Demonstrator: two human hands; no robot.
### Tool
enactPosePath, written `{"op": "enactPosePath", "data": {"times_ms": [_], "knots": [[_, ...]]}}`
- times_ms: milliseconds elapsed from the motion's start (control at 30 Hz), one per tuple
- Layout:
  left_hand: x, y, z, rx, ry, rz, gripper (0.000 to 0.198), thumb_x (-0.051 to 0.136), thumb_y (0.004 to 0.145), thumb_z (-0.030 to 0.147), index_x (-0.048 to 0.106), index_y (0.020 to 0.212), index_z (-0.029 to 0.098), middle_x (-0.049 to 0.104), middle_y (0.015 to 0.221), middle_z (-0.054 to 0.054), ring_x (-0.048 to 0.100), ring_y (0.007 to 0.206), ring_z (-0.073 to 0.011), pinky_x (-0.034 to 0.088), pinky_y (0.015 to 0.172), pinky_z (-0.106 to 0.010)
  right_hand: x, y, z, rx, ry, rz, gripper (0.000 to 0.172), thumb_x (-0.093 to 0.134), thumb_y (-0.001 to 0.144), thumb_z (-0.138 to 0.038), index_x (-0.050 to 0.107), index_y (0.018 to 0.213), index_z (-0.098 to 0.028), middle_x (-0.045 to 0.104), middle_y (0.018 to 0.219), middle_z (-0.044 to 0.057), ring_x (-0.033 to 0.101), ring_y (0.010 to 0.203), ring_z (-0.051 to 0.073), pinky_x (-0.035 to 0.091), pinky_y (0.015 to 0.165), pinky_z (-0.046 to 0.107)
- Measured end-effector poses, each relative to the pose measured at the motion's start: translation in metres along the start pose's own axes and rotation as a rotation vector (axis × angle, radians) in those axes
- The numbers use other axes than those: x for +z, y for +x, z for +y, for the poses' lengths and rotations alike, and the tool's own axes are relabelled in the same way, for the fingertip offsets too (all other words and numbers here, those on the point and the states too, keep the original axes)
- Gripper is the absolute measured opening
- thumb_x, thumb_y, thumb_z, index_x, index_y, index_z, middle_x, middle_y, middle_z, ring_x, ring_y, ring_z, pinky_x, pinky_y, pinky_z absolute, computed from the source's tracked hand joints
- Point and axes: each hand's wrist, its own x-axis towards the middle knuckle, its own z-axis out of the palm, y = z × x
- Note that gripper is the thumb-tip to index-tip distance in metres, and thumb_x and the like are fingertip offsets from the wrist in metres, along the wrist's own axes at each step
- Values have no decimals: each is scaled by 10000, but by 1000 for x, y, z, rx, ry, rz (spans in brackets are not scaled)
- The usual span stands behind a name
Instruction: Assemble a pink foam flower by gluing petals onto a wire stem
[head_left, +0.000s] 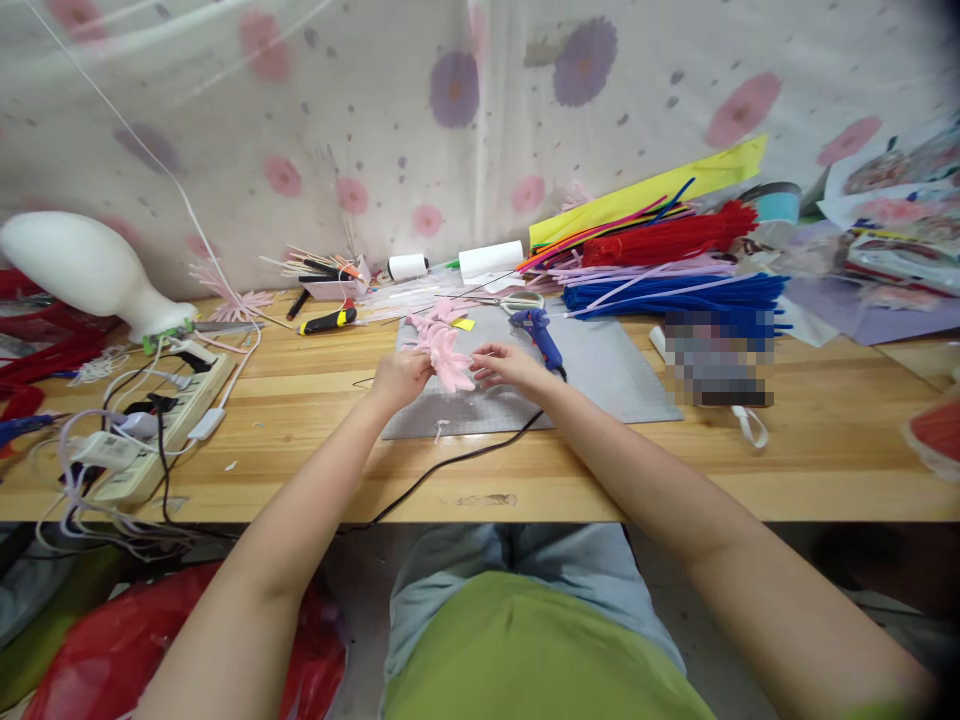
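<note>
My left hand (402, 378) is closed around the base of a pink fuzzy pipe-cleaner flower piece (450, 362), held just over a grey cutting mat (615, 375). Opposite it, my right hand (507, 366) pinches the same pink piece from the right side with its fingertips. More pink petals (442, 316) lie on the mat behind the hands. A blue hot glue gun (541, 338) rests on the mat just right of my right hand, and its black cord (450, 465) runs off the table's front edge.
Bundles of red (667, 238) and blue pipe cleaners (675, 295) lie at the back right. A power strip (161, 425) with plugs and cables sits at left beside a white foam form (82, 268). Scissors (514, 300), white thread spools (409, 266) and a black-yellow tool (326, 320) lie at the back.
</note>
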Motion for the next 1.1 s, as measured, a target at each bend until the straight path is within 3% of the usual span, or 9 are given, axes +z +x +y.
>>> {"op": "enactPosePath", "data": {"times_ms": [167,300,400,533,700,800,967,1100], "knots": [[-6,2,-4,63,-98,-19,240,469,822,171,705,862,185,712,945,-75,649,936,-206,476,782,-295,-6,-3,0,-36,51,-17,161,728,723,-266,610,779,-172,675,777,40,613,638,118,515,562,240],[-7,6,-3,79,-155,-94,229,499,790,181,719,851,200,726,920,-49,648,905,-190,466,780,-275,4,1,0,-121,116,-106,244,774,636,-305,658,810,-180,684,851,27,620,721,119,493,648,232],[-8,8,1,70,-169,-162,226,513,791,209,730,856,202,736,882,-36,653,833,-179,455,730,-255,14,7,-1,-185,185,-194,316,805,543,-312,665,795,-182,676,773,-10,599,689,109,454,650,217],[-9,9,3,32,-106,-185,245,510,808,244,739,890,207,740,911,-50,663,847,-201,453,711,-267,22,13,-3,-193,180,-65,280,804,484,-280,629,669,-164,619,624,-42,515,547,79,392,553,213],[-8,7,4,43,-29,-109,282,477,823,202,742,919,214,736,956,-78,668,872,-217,455,718,-295,24,11,-6,-226,147,75,219,794,484,-253,650,619,-159,625,610,-28,529,571,93,424,584,232],[-9,6,4,75,-47,-82,274,471,826,179,738,884,201,736,927,-79,664,869,-206,452,718,-287,21,8,-8,-270,188,75,217,807,480,-247,685,637,-160,661,647,-11,572,624,109,474,648,248],[-16,7,2,82,-126,-89,245,482,822,146,723,841,183,733,890,-47,654,867,-180,448,736,-257,14,11,-4,-305,134,-48,244,794,566,-344,720,725,-173,696,727,6,626,678,128,531,737,299],[-19,8,1,69,-145,-127,249,476,822,144,722,804,176,727,845,-31,643,832,-169,444,740,-250,15,16,4,-404,-53,88,204,718,663,-373,727,745,-187,694,718,6,661,713,168,541,761,323]]}}
